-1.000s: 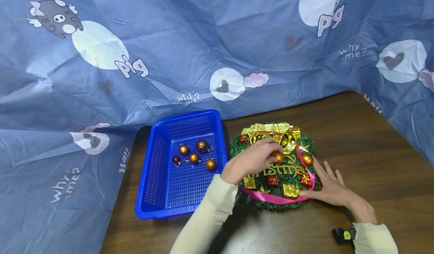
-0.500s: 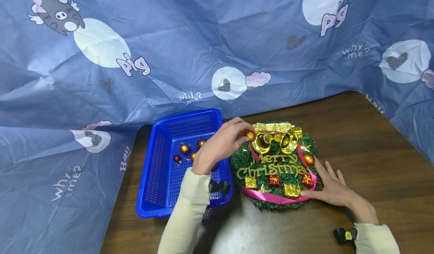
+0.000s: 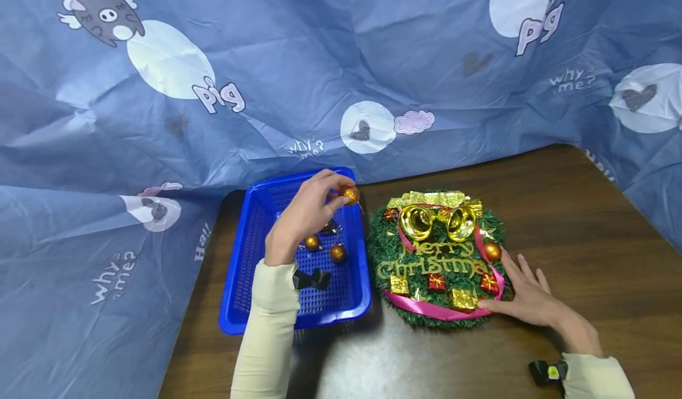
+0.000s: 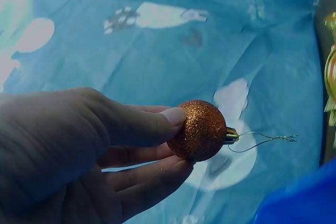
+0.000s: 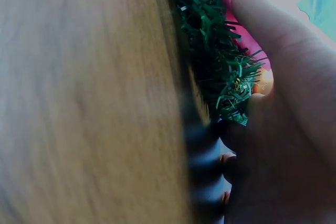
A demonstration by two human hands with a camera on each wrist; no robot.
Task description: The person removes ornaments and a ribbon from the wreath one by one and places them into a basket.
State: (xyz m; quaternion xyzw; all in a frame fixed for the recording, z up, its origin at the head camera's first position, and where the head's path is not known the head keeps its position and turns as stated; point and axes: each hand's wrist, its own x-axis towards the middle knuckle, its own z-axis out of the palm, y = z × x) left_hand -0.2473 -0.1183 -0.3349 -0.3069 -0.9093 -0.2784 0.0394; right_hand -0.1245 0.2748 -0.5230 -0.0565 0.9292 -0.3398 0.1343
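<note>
My left hand [image 3: 303,212] pinches a glittery orange bauble [image 3: 350,195] over the back right of the blue basket. In the left wrist view, thumb and fingers hold the bauble [image 4: 199,130] by its round side. Its gold cap and a thin string loop point away from the palm. A green Christmas wreath [image 3: 386,242] lies right of the basket, with gold bells, small gift boxes, pink ribbon and "Merry Christmas" lettering. My right hand [image 3: 533,298] rests at the wreath's right edge, fingers spread, beside a shiny orange bauble [image 3: 492,251].
The blue plastic basket [image 3: 364,292] stands on the brown wooden table [image 3: 581,221]. Inside are more baubles, including an orange one [image 3: 312,243] and a glittery one [image 3: 338,253]; my left hand and wrist hide part of it. A blue printed cloth [image 3: 298,61] hangs behind.
My left hand has moved left from over the wreath to over the basket, carrying the glittery orange bauble. My right hand has stayed at the wreath's edge. The head view has shifted slightly.
</note>
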